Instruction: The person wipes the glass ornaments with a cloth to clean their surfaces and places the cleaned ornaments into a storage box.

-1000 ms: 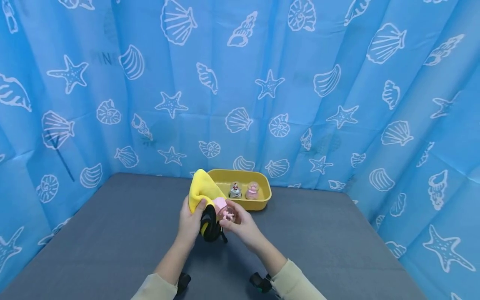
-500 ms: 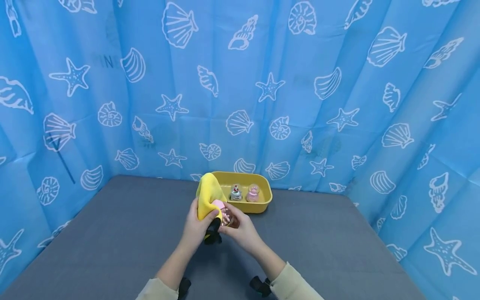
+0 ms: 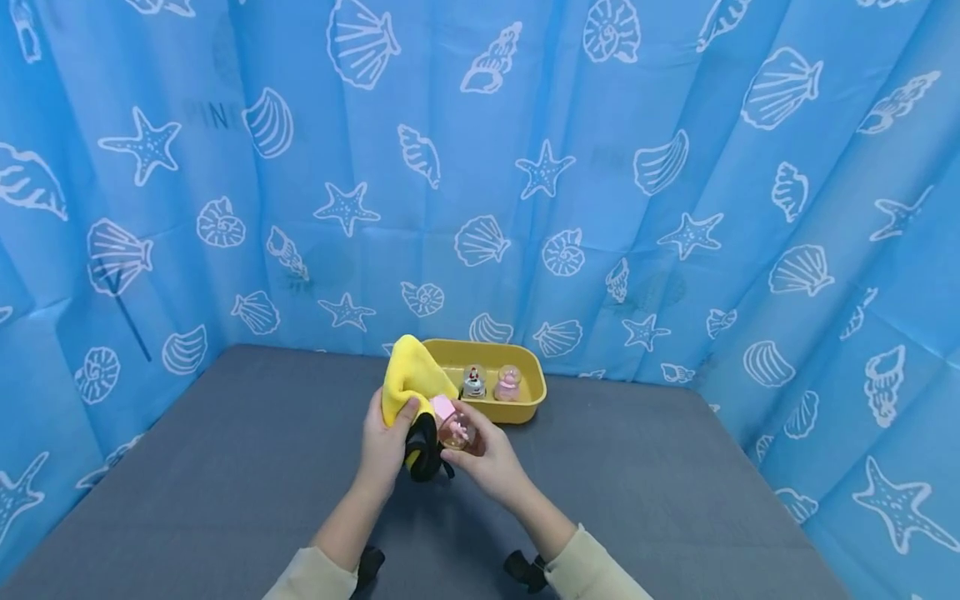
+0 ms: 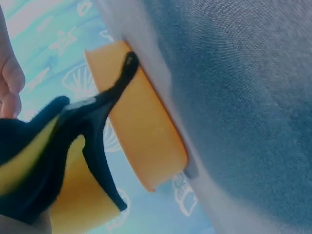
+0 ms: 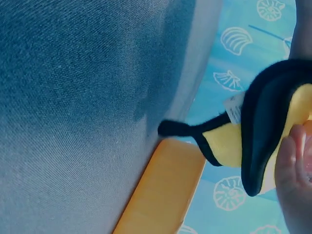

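Note:
My left hand point(image 3: 385, 437) grips a yellow cloth point(image 3: 411, 375) with black edging, its folds bunched upward and its black trim point(image 3: 423, 446) hanging below the thumb. In my right hand point(image 3: 487, 454), thumb and fingers hold a small snow globe point(image 3: 456, 431) by its clear dome, with a pink figure inside. The globe is tilted, its pink base point(image 3: 442, 407) up against the cloth. Both wrist views show the black-edged cloth and its loop point(image 4: 117, 90) up close; the right wrist view catches the fingers point(image 5: 288, 161) of a hand at the cloth's edge.
Behind the hands a yellow tray point(image 3: 525, 408) stands on the grey tabletop point(image 3: 637, 483). Inside it are a snow globe with a Santa figure point(image 3: 473, 382) and a pink snow globe point(image 3: 507, 383). A blue shell-print curtain point(image 3: 540, 250) encloses the back and sides.
The cloth and globe tilted right and dipped slightly half a second ago, then came back up and left. Both hands keep their holds. The tray and its globes stay put.

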`<state>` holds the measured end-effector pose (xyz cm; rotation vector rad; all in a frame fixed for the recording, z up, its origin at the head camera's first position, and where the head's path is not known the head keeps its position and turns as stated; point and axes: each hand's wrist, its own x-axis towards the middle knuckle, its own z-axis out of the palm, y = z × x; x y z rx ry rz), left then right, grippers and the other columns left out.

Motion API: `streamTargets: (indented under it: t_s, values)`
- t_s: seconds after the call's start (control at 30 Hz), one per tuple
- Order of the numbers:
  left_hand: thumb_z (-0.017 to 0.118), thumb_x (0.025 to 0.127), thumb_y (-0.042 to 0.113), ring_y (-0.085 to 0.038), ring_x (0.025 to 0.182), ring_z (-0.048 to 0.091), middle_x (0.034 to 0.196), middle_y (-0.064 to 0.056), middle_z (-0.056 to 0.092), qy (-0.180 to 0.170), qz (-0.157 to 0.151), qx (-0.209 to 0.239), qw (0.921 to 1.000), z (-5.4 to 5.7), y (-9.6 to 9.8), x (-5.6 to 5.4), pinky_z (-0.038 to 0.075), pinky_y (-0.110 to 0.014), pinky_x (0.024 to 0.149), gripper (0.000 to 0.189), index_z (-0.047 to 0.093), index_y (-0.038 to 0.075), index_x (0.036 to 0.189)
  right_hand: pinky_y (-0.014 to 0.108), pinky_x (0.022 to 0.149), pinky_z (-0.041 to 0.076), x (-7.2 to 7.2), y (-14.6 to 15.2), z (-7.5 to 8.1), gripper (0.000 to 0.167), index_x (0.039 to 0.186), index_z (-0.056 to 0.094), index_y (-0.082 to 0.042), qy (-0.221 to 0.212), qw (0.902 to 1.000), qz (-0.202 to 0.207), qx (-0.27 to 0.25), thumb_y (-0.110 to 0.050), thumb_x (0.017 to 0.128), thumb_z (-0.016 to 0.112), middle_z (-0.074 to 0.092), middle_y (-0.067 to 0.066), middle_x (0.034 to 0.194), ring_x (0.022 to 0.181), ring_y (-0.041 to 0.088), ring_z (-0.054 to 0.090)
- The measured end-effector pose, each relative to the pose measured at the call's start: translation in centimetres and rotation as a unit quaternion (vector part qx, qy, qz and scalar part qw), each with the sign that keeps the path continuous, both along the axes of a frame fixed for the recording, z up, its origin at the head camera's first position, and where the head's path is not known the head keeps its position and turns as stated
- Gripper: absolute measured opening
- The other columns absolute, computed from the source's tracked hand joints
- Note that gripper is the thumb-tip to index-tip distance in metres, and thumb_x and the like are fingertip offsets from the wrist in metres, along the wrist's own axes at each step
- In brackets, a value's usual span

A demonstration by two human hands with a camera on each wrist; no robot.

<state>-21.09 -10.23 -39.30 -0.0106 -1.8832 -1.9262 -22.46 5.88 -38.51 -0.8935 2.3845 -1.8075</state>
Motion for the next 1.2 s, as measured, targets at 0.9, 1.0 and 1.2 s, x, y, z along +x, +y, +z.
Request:
streamTargets:
  t_s: [0.9, 1.0, 1.2]
  values:
    - [0.063, 0.094, 0.011, -0.033, 0.102, 0.055, 0.117, -0.022, 0.054, 0.040, 0.022, -0.050, 0.9977, -0.1, 0.9, -0.2, 0.048, -0.046, 0.086, 0.048, 0.044, -0.007, 0.134, 0.032, 0.070, 0.052, 0.2, -0.7, 0.0, 0.056, 0.137, 0.046, 0.007, 0.109, 0.9908, -0.030, 0.075, 0.007, 0.085, 0.069, 0.059, 0.018, 0.114, 0.079, 0.023, 0.056]
    - [0.059, 0.097, 0.014, -0.032, 0.101, 0.054, 0.116, -0.022, 0.053, 0.021, 0.026, -0.032, 0.9989, 0.2, 0.6, -0.2, 0.048, -0.044, 0.086, 0.046, 0.042, -0.007, 0.134, 0.036, 0.073, 0.052, 0.2, -0.6, 0.1, 0.056, 0.135, 0.047, 0.006, 0.113, 0.9885, -0.046, 0.090, 0.008, 0.084, 0.069, 0.060, 0.015, 0.110, 0.083, 0.023, 0.056]
    - [0.049, 0.103, 0.027, -0.027, 0.104, 0.052, 0.120, -0.019, 0.048, -0.025, -0.031, 0.008, 0.9992, 1.0, 0.3, 0.1, 0.045, -0.037, 0.087, 0.052, 0.030, -0.002, 0.142, 0.036, 0.073, 0.052, 0.2, -0.7, 0.3, 0.053, 0.129, 0.053, 0.004, 0.177, 0.9773, -0.058, 0.100, 0.012, 0.080, 0.071, 0.061, 0.016, 0.115, 0.086, 0.024, 0.058]
